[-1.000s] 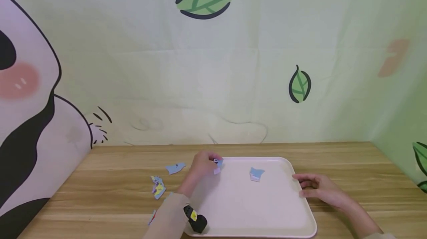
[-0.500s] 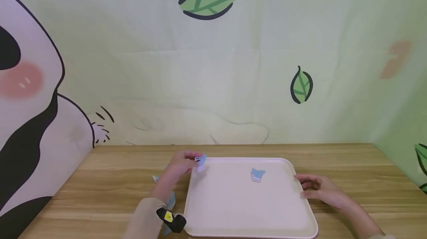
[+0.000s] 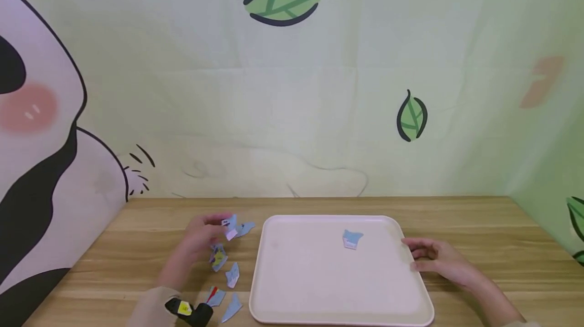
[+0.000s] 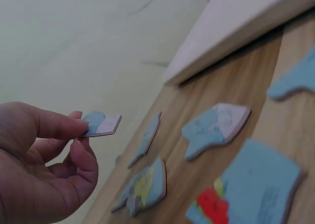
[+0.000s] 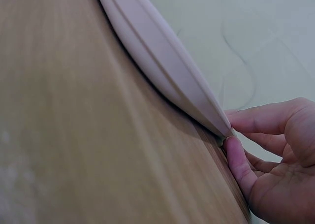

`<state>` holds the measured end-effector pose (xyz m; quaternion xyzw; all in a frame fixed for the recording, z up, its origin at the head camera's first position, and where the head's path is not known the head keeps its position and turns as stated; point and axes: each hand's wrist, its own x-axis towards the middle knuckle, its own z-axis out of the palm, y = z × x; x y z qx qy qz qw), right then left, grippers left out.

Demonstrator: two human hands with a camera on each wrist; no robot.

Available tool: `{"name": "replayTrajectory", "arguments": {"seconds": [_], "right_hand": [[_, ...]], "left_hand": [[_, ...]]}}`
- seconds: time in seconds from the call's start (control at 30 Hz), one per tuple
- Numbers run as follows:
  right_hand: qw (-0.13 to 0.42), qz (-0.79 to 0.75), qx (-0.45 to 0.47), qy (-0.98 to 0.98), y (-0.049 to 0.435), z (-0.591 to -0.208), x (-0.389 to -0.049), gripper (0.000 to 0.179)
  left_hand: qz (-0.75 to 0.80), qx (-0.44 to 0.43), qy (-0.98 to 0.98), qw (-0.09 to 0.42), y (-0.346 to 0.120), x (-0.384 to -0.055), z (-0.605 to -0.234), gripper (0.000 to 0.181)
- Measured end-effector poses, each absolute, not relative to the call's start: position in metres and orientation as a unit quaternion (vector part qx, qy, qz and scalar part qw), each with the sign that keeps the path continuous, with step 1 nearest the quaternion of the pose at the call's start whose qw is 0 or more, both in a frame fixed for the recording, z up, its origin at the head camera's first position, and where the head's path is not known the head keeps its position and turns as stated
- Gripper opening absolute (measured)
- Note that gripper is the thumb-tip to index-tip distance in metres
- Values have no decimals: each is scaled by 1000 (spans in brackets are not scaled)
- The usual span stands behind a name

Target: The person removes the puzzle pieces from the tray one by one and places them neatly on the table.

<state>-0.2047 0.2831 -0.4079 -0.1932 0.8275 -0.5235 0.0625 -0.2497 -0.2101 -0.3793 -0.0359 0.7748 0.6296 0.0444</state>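
Between thumb and fingertips, my left hand [image 3: 203, 235] pinches a puzzle piece [image 4: 102, 124] printed blue and pale lilac. The hand hovers left of the cream tray [image 3: 337, 286], over more puzzle pieces. On the tray's far half lies one blue-and-white puzzle piece [image 3: 352, 239]. My right hand [image 3: 444, 261] is at the tray's right side, its index finger and thumb touching the rim and the other fingers loosely bent. In the right wrist view, the thumb [image 5: 238, 160] meets the tray's edge [image 5: 167, 51] close to the table.
Loose pieces lie left of the tray: a yellow-patterned one [image 3: 219, 257], a blue-and-lilac one [image 3: 232, 275], one with red [image 3: 216, 296], a pointed blue one [image 3: 232, 308] and another blue one [image 3: 246, 228]. A printed cloth wall [image 3: 292, 114] backs the wooden table [image 3: 483, 225].
My left hand has carried its puzzle piece leftward, from above the tray's far left corner to over the loose pieces. My right hand stays at the tray's rim.
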Motion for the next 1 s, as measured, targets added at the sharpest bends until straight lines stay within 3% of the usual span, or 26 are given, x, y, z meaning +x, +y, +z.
{"name": "replayTrajectory", "arguments": {"seconds": [0.5,1.0], "right_hand": [[67,-521,-180,832,284,-408,-205,57],[67,-528,-190,825,284,-408,-204,54]], "left_hand": [[596,-66,800,27,-270,-237,-391,42],[538,-89,838,26,-280,-236,-396,40]]}}
